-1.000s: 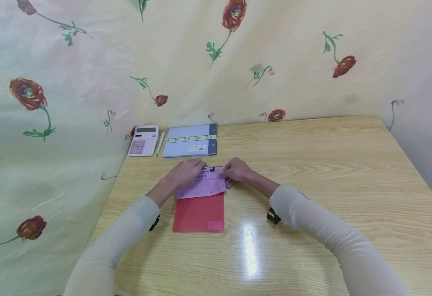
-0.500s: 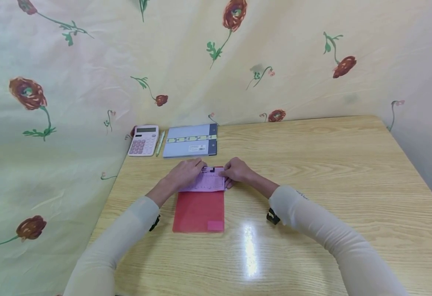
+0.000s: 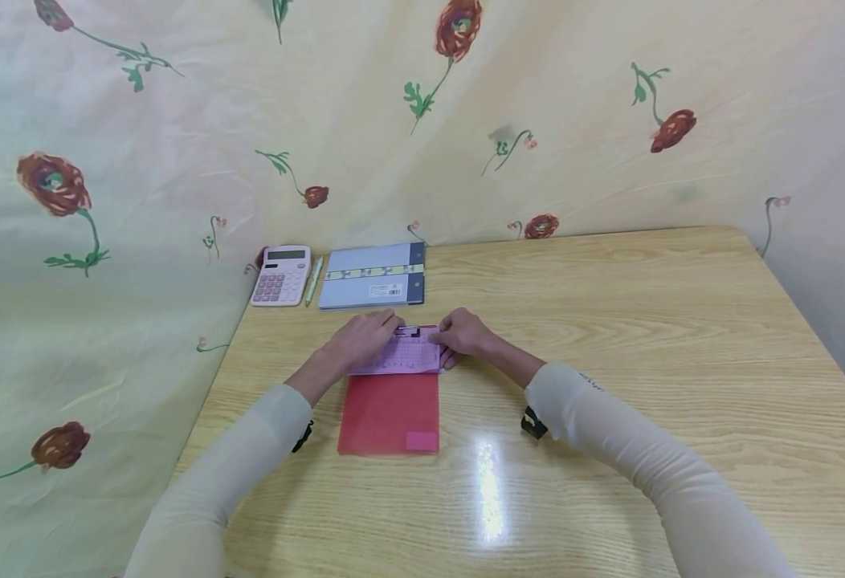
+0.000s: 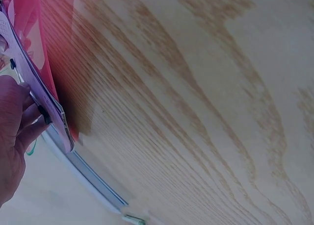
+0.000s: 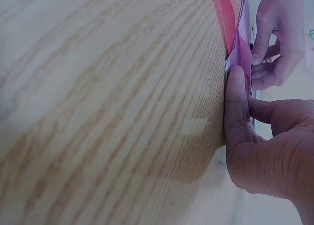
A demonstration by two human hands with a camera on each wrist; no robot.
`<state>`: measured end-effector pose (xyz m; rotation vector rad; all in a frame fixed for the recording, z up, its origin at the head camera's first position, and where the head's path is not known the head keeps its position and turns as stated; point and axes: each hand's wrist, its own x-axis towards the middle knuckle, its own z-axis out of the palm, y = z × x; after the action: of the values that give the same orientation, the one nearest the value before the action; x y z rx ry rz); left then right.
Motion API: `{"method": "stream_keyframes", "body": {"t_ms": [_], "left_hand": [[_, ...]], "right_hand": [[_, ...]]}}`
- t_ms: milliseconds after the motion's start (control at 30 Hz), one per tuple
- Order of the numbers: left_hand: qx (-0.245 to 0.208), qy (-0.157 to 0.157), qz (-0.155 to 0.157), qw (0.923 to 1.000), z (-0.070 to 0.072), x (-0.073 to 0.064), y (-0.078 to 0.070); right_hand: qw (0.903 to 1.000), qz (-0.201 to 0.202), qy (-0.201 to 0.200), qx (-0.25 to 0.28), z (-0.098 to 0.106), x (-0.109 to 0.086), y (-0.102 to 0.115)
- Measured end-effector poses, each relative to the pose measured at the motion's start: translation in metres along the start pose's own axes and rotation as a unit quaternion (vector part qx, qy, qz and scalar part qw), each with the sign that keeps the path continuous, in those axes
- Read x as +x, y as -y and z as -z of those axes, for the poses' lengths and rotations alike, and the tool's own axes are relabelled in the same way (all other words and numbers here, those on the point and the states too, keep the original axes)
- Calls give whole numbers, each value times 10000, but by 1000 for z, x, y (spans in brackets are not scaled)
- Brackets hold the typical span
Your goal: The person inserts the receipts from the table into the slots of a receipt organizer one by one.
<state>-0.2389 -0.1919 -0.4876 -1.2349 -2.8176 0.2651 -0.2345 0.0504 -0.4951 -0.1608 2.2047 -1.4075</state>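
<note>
A translucent red folder (image 3: 392, 413) lies on the wooden table, its upper half under purple printed papers (image 3: 404, 357). At the papers' top sits a metal clip (image 3: 415, 331) with black ends. My left hand (image 3: 368, 337) grips this clip; in the left wrist view its fingers (image 4: 30, 129) curl at the metal bar between the black ends. On the right, my right hand (image 3: 463, 333) pinches the papers' edge, thumb above and fingers beneath. The right wrist view shows the purple paper (image 5: 239, 53) rising between that thumb and the fingers (image 5: 235, 102).
Behind the hands lie a blue notebook (image 3: 372, 289), a green pen (image 3: 314, 281) and a pink-and-white calculator (image 3: 281, 277). A flowered cloth (image 3: 574, 120) hangs along the table's back and left edges. A small pink label (image 3: 421, 441) marks the folder's lower right corner.
The lower edge of the purple papers has drawn up, baring slightly more of the red folder, and lies straighter. Both hands have stayed nearly in place.
</note>
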Motion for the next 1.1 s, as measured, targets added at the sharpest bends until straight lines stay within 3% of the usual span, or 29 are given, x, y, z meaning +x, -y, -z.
{"method": "stream_keyframes", "body": {"t_ms": [900,1100], "left_hand": [[-68,-12,-35,10000,-1,-2,0],[-154,98,92,9998,0,0,0]], "right_hand": [[9996,44,-215,-190,-4,1,-3],[9992,42,-247,-316,-3,1,-3]]}}
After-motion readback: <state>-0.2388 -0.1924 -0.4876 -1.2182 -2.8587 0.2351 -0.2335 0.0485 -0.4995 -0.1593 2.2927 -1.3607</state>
